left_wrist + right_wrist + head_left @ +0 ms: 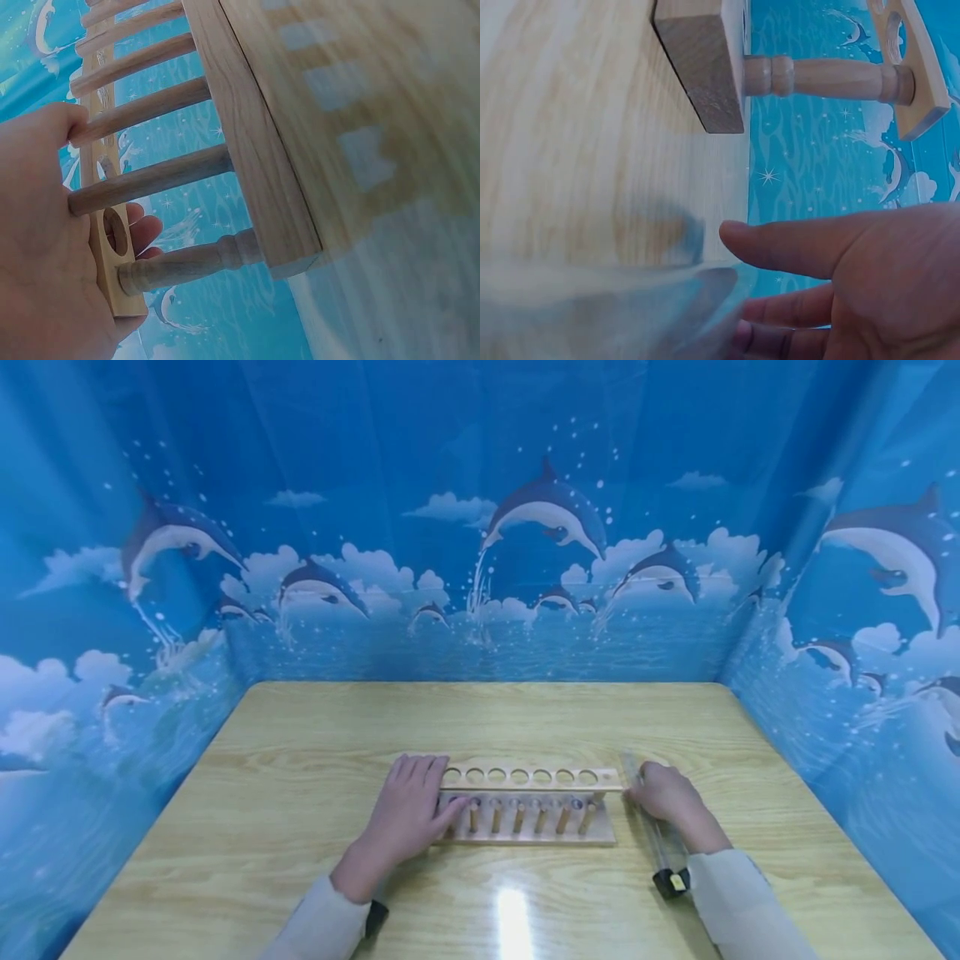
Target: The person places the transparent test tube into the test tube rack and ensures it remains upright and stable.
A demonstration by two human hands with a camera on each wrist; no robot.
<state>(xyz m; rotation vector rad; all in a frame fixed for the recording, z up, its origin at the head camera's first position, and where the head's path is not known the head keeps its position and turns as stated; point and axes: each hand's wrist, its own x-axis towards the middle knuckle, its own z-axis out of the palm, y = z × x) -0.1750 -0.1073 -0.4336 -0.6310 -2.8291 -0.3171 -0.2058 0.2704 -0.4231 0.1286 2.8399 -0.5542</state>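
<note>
A wooden test tube rack [525,839] stands upright on the table, with a row of round holes in its top bar and a row of pegs along its base. My left hand [408,797] grips its left end. In the left wrist view the thumb lies by a peg [142,112] while the fingers [146,229] come round behind the holed bar [112,259]. Just right of the rack, my right hand [667,793] holds a long clear tube [632,768], seen blurred as a transparent shape [630,315] in the right wrist view. Its far details are hard to make out.
The wood-grain table [315,727] reaches back to a blue dolphin-print curtain [420,460] that encloses the back and both sides. A black wrist device [670,883] sits by the right sleeve [738,893]. Light reflects on the table's front [514,918].
</note>
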